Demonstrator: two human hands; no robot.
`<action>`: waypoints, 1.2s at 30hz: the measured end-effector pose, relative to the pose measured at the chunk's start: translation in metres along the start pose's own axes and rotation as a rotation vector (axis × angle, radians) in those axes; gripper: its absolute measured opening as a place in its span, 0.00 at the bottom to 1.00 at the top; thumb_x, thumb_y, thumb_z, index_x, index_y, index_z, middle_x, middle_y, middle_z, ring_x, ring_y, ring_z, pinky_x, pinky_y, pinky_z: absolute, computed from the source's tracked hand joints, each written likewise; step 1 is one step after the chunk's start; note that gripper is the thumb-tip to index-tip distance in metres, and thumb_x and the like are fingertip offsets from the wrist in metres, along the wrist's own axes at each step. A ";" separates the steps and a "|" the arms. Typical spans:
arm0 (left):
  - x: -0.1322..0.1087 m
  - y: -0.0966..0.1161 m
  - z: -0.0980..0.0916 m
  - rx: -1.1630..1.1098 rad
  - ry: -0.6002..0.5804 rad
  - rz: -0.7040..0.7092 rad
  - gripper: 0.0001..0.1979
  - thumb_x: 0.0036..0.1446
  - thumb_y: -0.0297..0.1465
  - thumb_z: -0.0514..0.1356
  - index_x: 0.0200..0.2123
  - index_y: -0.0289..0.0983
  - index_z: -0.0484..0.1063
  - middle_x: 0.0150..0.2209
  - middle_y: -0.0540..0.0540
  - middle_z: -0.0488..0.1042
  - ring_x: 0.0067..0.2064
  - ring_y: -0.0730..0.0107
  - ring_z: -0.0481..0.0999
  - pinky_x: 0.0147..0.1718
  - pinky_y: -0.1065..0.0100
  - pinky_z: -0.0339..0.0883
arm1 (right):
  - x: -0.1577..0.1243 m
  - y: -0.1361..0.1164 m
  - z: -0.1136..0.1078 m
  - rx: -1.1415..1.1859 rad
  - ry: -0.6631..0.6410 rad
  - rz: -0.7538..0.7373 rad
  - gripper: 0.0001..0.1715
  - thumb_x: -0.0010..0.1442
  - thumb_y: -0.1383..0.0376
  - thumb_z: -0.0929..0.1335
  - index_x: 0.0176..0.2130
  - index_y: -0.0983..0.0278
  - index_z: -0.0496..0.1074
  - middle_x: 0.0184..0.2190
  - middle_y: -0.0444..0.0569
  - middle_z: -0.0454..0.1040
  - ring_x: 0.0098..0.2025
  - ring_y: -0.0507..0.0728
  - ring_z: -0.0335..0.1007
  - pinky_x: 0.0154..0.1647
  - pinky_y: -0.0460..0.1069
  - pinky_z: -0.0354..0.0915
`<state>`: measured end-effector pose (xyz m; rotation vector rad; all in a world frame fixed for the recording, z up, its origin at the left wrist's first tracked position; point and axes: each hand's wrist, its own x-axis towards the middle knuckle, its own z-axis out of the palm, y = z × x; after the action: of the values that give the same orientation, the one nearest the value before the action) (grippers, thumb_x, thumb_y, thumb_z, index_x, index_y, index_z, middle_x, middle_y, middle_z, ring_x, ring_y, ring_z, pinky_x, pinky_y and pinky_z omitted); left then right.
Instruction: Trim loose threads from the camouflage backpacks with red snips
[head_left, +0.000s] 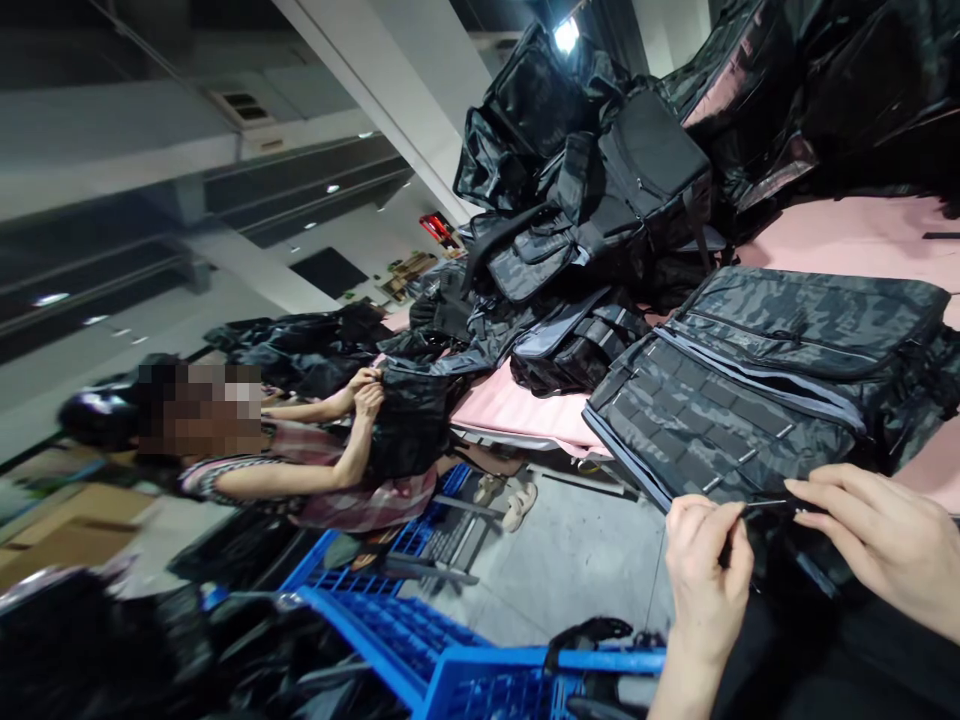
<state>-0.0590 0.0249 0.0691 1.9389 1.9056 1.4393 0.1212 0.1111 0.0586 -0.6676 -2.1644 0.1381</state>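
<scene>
A dark grey camouflage bag (742, 390) lies in front of me on a pink-covered table (862, 230), its zipped opening gaping along the middle. At its near edge my left hand (709, 555) is closed in a pinch on one end of a thin dark cord (769, 503). The cord's other end is at the fingertips of my right hand (885, 530), thumb and fingers nearly together. It runs taut and short between the two hands. What it joins is too small and dark to make out.
Black and camouflage bags (585, 200) are heaped at the back of the table. To the left a co-worker (300, 470) holds a dark bag (409, 420) with both hands. Blue plastic crates (465, 670) stand below, near my left arm, on the grey floor (585, 540).
</scene>
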 end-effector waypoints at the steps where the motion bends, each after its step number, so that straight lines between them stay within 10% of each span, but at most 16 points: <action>1: 0.000 0.000 0.001 0.016 -0.001 0.017 0.10 0.57 0.22 0.56 0.40 0.37 0.74 0.30 0.45 0.72 0.39 0.66 0.69 0.38 0.64 0.69 | 0.000 0.001 -0.002 -0.018 -0.003 -0.014 0.12 0.66 0.66 0.62 0.49 0.62 0.69 0.41 0.47 0.71 0.37 0.53 0.70 0.37 0.48 0.63; 23: 0.002 -0.001 0.003 0.159 -0.100 0.118 0.11 0.58 0.21 0.55 0.41 0.38 0.73 0.30 0.46 0.71 0.40 0.65 0.68 0.41 0.61 0.64 | 0.025 0.020 -0.025 -0.026 -0.191 -0.192 0.15 0.70 0.62 0.57 0.46 0.63 0.69 0.38 0.48 0.69 0.33 0.52 0.68 0.29 0.46 0.61; 36: 0.003 -0.006 0.001 -0.113 -0.121 0.036 0.09 0.57 0.22 0.56 0.39 0.37 0.74 0.32 0.45 0.74 0.39 0.66 0.69 0.39 0.61 0.64 | 0.012 0.035 -0.009 0.414 -0.369 0.099 0.10 0.66 0.61 0.62 0.47 0.59 0.67 0.42 0.47 0.69 0.41 0.54 0.68 0.40 0.46 0.65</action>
<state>-0.0634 0.0292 0.0660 1.9693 1.7098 1.3724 0.1365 0.1455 0.0619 -0.5368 -2.3442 0.7930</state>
